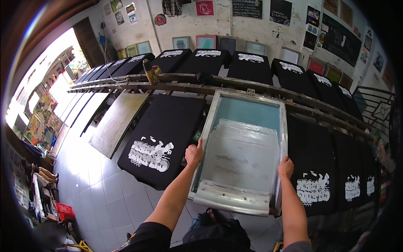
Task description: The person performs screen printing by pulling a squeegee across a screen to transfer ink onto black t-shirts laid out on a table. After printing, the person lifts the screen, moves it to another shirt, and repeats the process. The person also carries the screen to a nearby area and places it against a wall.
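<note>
A silver-framed printing screen (247,107) with teal and pale mesh sits on the rack straight in front of me, under a metal clamp at its far end. My left hand (193,153) grips its left side and my right hand (286,167) grips the right side, fingers closed round the frame. A wide metal squeegee (231,197) lies across the screen's near end. Just left is a black T-shirt (163,119) on a board with a white print; more printed black shirts (312,155) lie to the right, partly behind my right hand and arm.
Across the rails (247,88) runs a row of printed black shirts (247,67), with a yellow bottle (151,73) on the rail. A bare board (117,122) stands left, over a tiled floor (109,189). A seated person's legs (46,172) and a red crate (65,212) are at far left.
</note>
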Demonstrator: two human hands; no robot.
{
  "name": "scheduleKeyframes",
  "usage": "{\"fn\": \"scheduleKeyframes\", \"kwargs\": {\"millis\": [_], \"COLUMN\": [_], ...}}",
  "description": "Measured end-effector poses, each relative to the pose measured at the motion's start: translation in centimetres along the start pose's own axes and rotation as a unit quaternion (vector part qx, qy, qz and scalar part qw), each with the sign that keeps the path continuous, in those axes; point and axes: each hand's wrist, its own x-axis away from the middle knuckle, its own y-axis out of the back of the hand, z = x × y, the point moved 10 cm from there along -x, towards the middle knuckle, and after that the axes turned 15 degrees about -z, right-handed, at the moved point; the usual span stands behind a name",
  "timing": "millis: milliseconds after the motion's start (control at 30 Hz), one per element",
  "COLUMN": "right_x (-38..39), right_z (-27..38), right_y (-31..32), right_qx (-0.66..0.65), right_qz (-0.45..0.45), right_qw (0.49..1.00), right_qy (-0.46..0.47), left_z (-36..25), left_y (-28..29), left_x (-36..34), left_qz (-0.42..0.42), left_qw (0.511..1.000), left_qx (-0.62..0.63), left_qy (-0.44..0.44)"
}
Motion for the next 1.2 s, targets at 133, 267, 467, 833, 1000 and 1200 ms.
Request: {"fn": "scheduleKeyframes", "kwargs": {"millis": [133, 267, 467, 833, 1000, 1200], "right_x": [0.0, 0.2, -0.4, -0.1, 0.0, 0.3], "right_z": [-0.2, -0.2, -0.7, -0.1, -0.1, 0.3], "right_y": [0.4, 0.5, -0.3, 0.2, 0.3, 0.9], "right_qx": [0.009, 0.019, 0.007, 0.017, 0.023, 0.005], "right_qz": [0.004, 0.012, 0.015, 0.015, 0.017, 0.033], "right_qw": [1.000, 0.999, 1.000, 1.000, 0.999, 0.999], "right_qy": [-0.020, -0.029, -0.012, 0.016, -0.015, -0.037], "left_z": [-0.6, -0.2, -0.2, -0.4, -0.2, -0.1], "left_y": [-0.2, -0.3, 0.0, 0.8, 0.6, -0.1], "left_x": [-0.2, 0.1, 0.0, 0.6, 0.3, -0.1], "left_qz": [-0.008, -0.010, -0.009, -0.020, -0.041, -0.031], "left_qw": [1.000, 1.000, 1.000, 1.000, 0.999, 0.999], "left_qx": [0.000, 0.002, 0.007, 0.006, -0.011, -0.035], "left_qy": [-0.019, -0.015, 0.009, 0.011, 0.006, -0.003]}}
